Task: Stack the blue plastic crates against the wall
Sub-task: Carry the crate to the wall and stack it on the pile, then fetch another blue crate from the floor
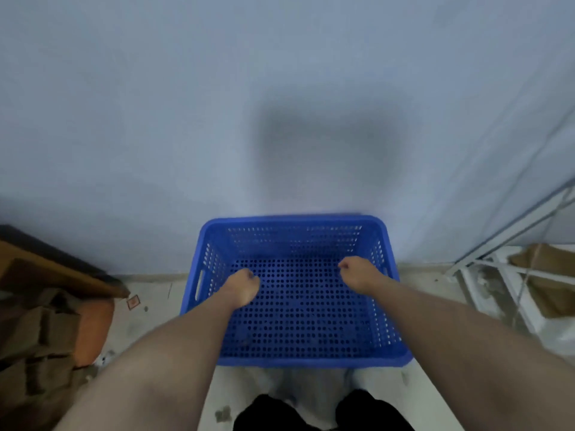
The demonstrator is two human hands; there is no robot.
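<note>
Two hands: left hand (242, 286), right hand (357, 273) | fingers curled (empty) | one blue crate (311, 361) at wall (155, 119)

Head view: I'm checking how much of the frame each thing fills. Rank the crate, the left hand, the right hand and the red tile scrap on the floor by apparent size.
1. crate, by far the largest.
2. left hand and right hand, alike; no ranking between them.
3. red tile scrap, smallest.

One blue crate (295, 293), two hands, left (242, 287) and right (357, 273).
</note>
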